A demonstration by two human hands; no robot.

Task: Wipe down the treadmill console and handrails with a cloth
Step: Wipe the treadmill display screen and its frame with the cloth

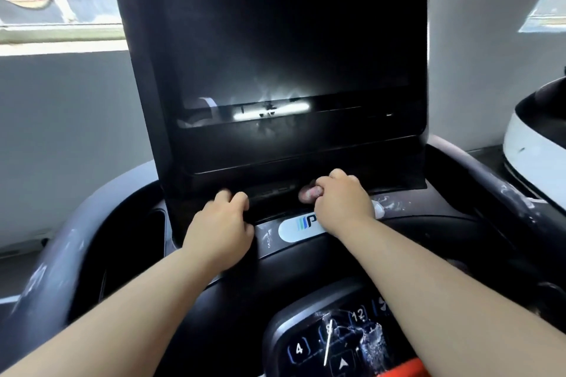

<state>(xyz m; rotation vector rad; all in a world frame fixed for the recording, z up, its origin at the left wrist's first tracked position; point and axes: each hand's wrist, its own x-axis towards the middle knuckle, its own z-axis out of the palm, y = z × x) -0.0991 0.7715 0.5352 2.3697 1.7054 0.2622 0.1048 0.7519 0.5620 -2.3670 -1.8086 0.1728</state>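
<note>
The right hand (340, 202) grips a bunched pale cloth (310, 192) against the treadmill console (428, 217) just below its dark screen (275, 40), while the left hand (220, 223) curls its fingers over the screen's lower edge.

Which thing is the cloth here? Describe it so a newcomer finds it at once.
Take the big black glossy screen filling the middle of the view and follow it down to its lower edge. There the right hand grips a small crumpled pinkish cloth, just above the white oval logo badge. It is the one soft, wrinkled lump among hard dark plastic.
</note>
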